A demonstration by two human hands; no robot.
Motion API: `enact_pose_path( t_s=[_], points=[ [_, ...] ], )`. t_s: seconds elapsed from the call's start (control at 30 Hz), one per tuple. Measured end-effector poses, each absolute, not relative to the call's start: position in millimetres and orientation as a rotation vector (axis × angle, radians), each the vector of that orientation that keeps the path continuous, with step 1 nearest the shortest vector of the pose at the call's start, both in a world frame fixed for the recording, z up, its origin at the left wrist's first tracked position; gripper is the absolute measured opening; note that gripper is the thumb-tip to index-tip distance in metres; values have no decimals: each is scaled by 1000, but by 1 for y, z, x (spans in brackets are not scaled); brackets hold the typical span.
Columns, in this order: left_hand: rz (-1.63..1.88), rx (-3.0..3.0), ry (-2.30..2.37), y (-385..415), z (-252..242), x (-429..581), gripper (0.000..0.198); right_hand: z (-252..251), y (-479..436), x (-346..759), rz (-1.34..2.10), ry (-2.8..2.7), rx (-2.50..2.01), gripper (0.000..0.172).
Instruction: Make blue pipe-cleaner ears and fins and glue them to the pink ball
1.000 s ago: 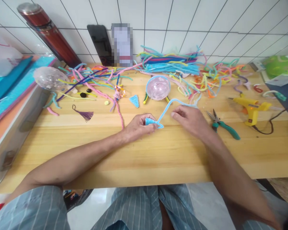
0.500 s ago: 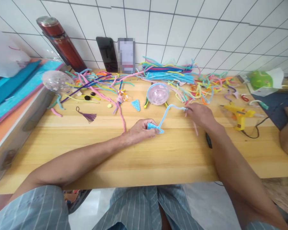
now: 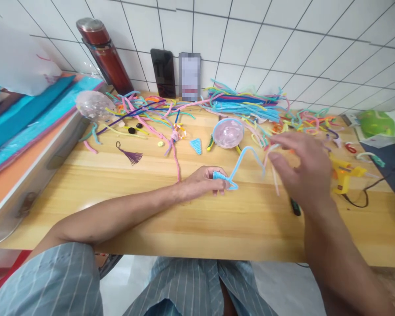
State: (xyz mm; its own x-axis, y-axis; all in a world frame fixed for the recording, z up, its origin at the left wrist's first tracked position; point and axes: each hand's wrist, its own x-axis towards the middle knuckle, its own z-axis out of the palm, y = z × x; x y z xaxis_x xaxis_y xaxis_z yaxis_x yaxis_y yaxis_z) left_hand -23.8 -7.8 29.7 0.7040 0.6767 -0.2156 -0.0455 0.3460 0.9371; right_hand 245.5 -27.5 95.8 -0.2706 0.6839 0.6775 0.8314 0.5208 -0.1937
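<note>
My left hand (image 3: 202, 182) is closed around a light-blue pipe cleaner (image 3: 239, 163), pinching the part wound into a flat, tight piece. The loose length of it rises from my fingers, arches over and drops toward the right, its tip blurred. My right hand (image 3: 301, 164) is raised off the table to the right of that tip, thumb and fingers apart, smeared by motion. Beyond my left hand lies a similar blue wound triangle (image 3: 195, 145). A clear pinkish dome (image 3: 228, 133) edged in blue stands behind the arch on yellow-and-dark legs.
Heaps of coloured pipe cleaners (image 3: 246, 107) line the tiled wall. A yellow glue gun (image 3: 344, 173) with a cord lies at right. A red flask (image 3: 107, 57) and two phones (image 3: 163, 72) stand at the back; a purple tassel (image 3: 131, 156) lies at left.
My right hand has let go of the pipe cleaner's end and lifted up and to the right. The freed end now bends downward. My view has shifted slightly left.
</note>
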Motion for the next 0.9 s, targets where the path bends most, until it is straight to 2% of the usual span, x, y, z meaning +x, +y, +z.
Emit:
enact_pose_path(
  t_s=[0.17,0.4,0.53,0.7,0.9],
  points=[
    [507,1105,621,-9,29,-24,37,80,-49,213,-237,-2237,-1082,33],
    [525,1063,534,-11,29,-25,43,51,-43,211,-181,-2226,-936,22],
    [537,1059,528,-13,32,-26,41,47,-43,210,-99,-2163,-956,25],
    [627,1064,525,-13,31,-25,40,48,-42,206,-38,-2079,-995,21],
    [707,1073,541,-16,34,-25,39,52,-43,197,33,-2007,-935,28]
  ],
)
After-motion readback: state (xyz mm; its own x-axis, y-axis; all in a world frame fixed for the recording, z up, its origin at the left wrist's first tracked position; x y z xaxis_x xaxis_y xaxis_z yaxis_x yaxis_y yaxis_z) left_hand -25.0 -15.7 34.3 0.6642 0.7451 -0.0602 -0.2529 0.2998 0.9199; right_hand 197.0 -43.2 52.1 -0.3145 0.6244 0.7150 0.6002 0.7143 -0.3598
